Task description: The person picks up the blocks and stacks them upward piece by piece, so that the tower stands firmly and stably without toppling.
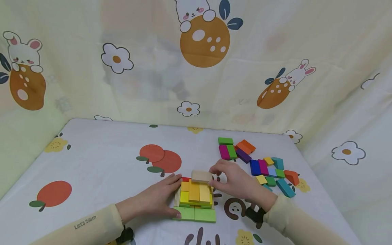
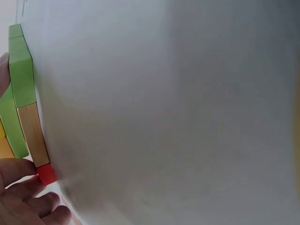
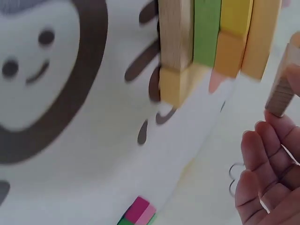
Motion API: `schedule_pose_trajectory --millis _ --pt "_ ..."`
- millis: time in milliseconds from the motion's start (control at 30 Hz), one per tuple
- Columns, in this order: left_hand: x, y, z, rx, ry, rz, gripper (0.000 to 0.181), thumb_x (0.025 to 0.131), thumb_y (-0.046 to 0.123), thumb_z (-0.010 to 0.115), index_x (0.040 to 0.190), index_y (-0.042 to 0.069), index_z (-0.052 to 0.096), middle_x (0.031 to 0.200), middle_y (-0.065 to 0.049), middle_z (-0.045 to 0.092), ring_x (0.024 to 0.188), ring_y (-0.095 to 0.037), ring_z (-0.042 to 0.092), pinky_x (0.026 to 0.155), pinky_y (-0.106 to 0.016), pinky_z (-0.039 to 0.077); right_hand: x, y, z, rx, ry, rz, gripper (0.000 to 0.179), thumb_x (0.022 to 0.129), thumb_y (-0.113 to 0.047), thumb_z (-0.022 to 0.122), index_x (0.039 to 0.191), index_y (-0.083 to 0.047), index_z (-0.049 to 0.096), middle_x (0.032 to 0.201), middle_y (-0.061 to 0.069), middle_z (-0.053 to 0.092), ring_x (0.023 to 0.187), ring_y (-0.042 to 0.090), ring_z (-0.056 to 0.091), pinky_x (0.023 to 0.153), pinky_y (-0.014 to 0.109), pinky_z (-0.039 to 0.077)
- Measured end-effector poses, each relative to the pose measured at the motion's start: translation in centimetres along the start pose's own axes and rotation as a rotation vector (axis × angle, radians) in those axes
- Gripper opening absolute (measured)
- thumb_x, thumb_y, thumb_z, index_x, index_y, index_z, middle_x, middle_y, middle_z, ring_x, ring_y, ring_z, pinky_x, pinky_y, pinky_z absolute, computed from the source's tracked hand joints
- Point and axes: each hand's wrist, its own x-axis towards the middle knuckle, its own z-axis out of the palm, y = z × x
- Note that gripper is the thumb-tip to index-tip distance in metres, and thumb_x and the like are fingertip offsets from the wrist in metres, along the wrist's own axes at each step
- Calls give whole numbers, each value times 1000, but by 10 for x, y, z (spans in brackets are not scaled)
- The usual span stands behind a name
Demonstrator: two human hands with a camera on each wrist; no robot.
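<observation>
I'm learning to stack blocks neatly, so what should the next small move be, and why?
I'd probably lower the pale wooden block gently onto the block stack. The right hand pinches it, and the right wrist view shows a gap between it and the stack. The left hand touches the stack's left side, which may help steady it.

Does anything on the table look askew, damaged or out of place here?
Nothing clearly stands out. The block stack looks orderly, with no visible damage. The loose blocks to its right lie at mixed angles, but that looks like ordinary scatter.
</observation>
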Motion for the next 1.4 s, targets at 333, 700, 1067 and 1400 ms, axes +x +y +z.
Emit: schedule_pose_trajectory --millis 333,700,1067,1400 --pt "1 0 2 10 -11 -14 104 75 49 88 156 4 40 167 -11 33 149 -31 41 115 -50 45 -4 -12 5 -33 -34 9 25 91 -30 78 108 -13 71 102 2 66 93 19 62 81 36 61" --pt "0 0 2 -2 -10 -14 104 75 48 88 156 4 40 167 -11 33 149 -33 42 114 -51 45 -4 -11 5 -41 -43 -1 30 92 -35 77 111 -12 72 102 0 65 91 18 61 78 31 60" --pt "2 -1 2 2 -11 -9 104 75 49 88 156 5 39 167 -11 32 149 -32 41 115 -51 45 -1 -10 7 -11 -67 30 31 91 -35 78 112 -13 71 103 3 66 92 19 61 79 35 61" --pt "2 -1 2 -7 -16 -14 104 75 48 88 156 4 39 167 -11 32 150 -31 40 116 -51 44 -1 -9 7 -10 -61 19 31 91 -34 78 111 -13 71 104 3 66 93 19 61 80 35 61"
